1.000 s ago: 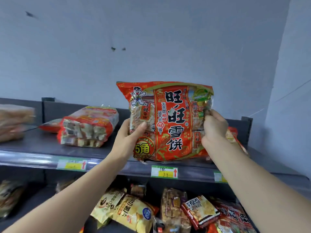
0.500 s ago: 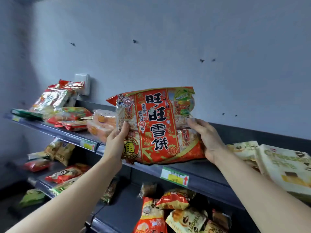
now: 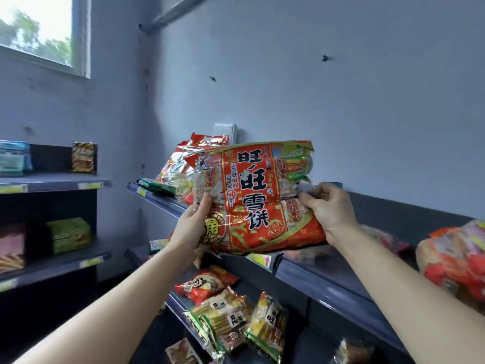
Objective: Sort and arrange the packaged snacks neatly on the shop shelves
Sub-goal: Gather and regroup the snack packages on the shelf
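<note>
Both hands grip a red snack bag [image 3: 252,198] above the top shelf's [image 3: 328,277] front edge: left hand [image 3: 193,227] and right hand [image 3: 329,208] curled on opposite sides.

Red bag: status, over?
Left hand grips red bag at left edge, right hand at right edge. Bag upright over top shelf. Shiny packs behind it.

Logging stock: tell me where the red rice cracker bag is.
Centre of the head view, the red rice cracker bag is held between left hand and right hand at the upper shelf edge, beside the foil snack packets.
</note>
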Available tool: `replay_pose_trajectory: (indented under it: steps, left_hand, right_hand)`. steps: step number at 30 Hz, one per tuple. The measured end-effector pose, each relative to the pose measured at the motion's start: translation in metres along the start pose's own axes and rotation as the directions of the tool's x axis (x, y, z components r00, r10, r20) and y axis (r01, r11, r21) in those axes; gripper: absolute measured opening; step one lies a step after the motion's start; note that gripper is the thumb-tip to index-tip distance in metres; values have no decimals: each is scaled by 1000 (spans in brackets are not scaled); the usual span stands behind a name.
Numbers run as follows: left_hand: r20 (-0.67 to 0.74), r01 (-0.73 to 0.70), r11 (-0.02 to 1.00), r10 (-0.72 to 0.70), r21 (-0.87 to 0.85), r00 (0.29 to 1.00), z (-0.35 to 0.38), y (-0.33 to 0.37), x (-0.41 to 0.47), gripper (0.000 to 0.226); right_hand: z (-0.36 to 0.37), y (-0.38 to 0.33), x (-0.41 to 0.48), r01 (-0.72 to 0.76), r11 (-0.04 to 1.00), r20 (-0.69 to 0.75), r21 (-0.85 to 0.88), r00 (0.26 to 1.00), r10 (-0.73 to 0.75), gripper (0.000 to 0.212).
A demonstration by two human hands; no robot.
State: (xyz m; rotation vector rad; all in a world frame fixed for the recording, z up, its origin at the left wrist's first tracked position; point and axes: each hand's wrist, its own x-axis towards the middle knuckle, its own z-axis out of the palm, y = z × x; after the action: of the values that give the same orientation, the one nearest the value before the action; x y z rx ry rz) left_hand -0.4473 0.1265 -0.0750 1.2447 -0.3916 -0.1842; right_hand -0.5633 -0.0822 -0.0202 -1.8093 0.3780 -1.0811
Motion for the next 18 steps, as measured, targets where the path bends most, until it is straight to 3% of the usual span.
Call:
replay_pose_trajectory:
  steps: [2, 6, 12, 18]
  left_hand:
    - [-27, -16, 994, 19, 104, 999, -19, -3, 23, 83]
    - [-42, -51, 982, 60, 184, 997, -46, -11, 74, 53]
    - [-89, -111, 952, 141, 286, 986, -67, -14, 167, 56]
    - [-93, -124, 892, 181, 434, 979, -75, -8, 263, 43]
  right_hand:
    - [30, 3, 16, -12, 1000, -31, 0, 999, 12, 22]
    - [84, 4, 47, 0, 1000, -102, -16, 995, -1, 24]
    - [152, 11, 107, 9, 1000, -163, 1, 987, -9, 24]
    - [213, 14, 189, -23, 998, -285, 55, 958, 38, 17]
